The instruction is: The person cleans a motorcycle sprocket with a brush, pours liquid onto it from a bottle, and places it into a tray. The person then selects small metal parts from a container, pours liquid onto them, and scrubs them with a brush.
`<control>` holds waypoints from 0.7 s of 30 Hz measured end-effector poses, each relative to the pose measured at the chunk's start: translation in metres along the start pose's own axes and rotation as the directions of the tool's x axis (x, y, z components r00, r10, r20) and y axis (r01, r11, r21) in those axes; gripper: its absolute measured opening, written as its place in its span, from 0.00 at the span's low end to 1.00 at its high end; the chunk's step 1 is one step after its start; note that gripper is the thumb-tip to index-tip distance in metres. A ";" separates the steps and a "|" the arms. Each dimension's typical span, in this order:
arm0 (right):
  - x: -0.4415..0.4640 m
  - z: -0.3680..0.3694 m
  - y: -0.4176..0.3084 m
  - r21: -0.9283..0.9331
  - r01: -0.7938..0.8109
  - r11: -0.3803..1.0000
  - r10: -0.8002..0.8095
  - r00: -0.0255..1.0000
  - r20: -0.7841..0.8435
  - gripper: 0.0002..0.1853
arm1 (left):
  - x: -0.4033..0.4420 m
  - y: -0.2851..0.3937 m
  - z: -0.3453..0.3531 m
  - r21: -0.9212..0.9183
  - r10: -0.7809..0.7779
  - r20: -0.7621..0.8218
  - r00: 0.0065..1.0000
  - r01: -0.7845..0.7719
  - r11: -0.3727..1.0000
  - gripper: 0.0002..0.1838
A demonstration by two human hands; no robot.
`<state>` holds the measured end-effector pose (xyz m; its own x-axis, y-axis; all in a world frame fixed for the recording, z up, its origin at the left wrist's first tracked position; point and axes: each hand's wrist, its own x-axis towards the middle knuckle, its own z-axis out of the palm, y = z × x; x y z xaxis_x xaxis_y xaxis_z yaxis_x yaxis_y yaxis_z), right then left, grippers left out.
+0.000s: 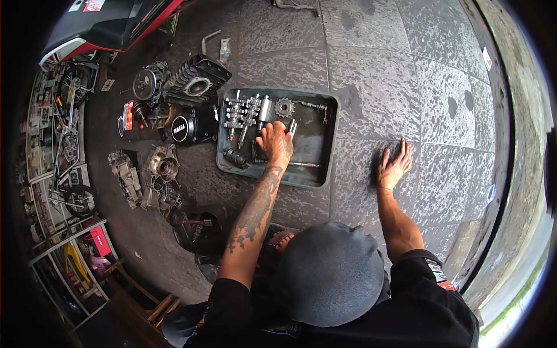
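Note:
My left hand [276, 142] reaches into a grey plastic tray [278, 181], its fingers curled down over the parts. What lies under the fingers is hidden, and a short shiny metal piece [293, 127] shows beside them. Just beyond the hand, toothed gear shafts [235, 113], a smooth metal cylinder [264, 109] and a sprocket [285, 108] line the tray's far side. A dark coiled or ribbed part [237, 158] rests in its near left corner, and a thin rod [301, 165] lies along the near side. Flat on the floor tiles, my right hand [395, 165] has its fingers spread.
Left of the tray stand a finned engine cylinder [198, 87], a black Yamaha cover [181, 129] and metal casings [162, 163]. A red and black motorcycle body [110, 29] is at the upper left. Shelves [72, 243] line the left side; a concrete ledge [516, 145] borders the right.

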<state>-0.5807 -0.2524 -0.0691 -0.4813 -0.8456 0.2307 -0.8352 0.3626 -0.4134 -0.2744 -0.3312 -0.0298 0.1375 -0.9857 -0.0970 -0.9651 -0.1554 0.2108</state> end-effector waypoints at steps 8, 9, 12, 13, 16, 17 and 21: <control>0.001 -0.007 -0.001 0.073 0.064 0.995 -0.059 0.996 -0.068 0.29 | -0.011 -0.040 -0.061 0.020 0.183 -0.155 0.971 -0.182 0.983 0.16; 0.007 -0.016 -0.011 0.006 0.179 0.984 -0.176 0.972 -0.154 0.24 | -0.017 -0.050 -0.080 -0.031 0.208 -0.171 0.963 -0.217 0.976 0.17; 0.003 0.004 0.008 -0.007 0.277 0.961 -0.271 0.933 -0.235 0.24 | -0.051 -0.094 -0.148 -0.038 0.251 -0.123 0.960 -0.257 0.966 0.11; 0.001 -0.004 0.000 0.062 0.256 0.965 -0.239 0.950 -0.201 0.22 | -0.066 -0.112 -0.173 -0.118 0.163 0.027 0.986 -0.158 0.980 0.10; -0.058 -0.011 -0.056 0.207 0.541 0.815 -0.519 0.841 -0.155 0.20 | -0.121 -0.173 -0.245 -0.027 0.077 0.023 0.997 -0.077 0.997 0.04; -0.116 -0.009 -0.075 0.343 0.631 0.696 -0.680 0.732 0.034 0.19 | -0.142 -0.197 -0.262 -0.074 0.055 -0.009 0.998 -0.056 0.996 0.04; -0.316 0.003 -0.102 0.468 0.875 0.124 -0.645 -0.287 0.708 0.16 | -0.252 -0.284 -0.306 -0.165 -0.019 -0.190 0.982 -0.013 0.986 0.02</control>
<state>-0.3431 -0.0235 -0.1028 0.8655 -0.2683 -0.4230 -0.4000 -0.8785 -0.2613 0.0331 -0.0582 0.2327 0.1958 -0.9769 0.0856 -0.9168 -0.1514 0.3694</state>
